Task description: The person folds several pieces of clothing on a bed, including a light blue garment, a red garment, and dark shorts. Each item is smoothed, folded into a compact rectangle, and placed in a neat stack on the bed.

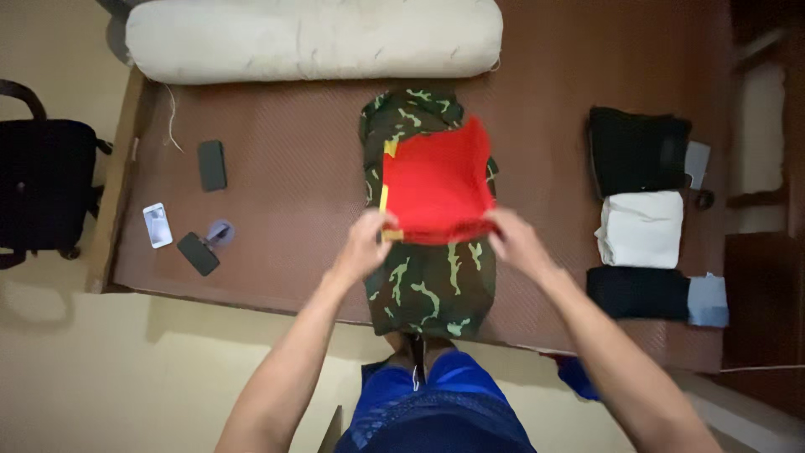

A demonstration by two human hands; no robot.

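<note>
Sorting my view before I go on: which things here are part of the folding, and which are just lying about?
In hand: left hand, right hand, red cloth, camouflage garment.
Lying about: folded pile, bolster, phones, black bag.

Both bare arms stretched forward and angled inward, left hand [366, 242] pinching with fingers curled and thumb up, right hand [513, 241] gripping likewise, knuckles up, hands level and set apart, wrists straight
</note>
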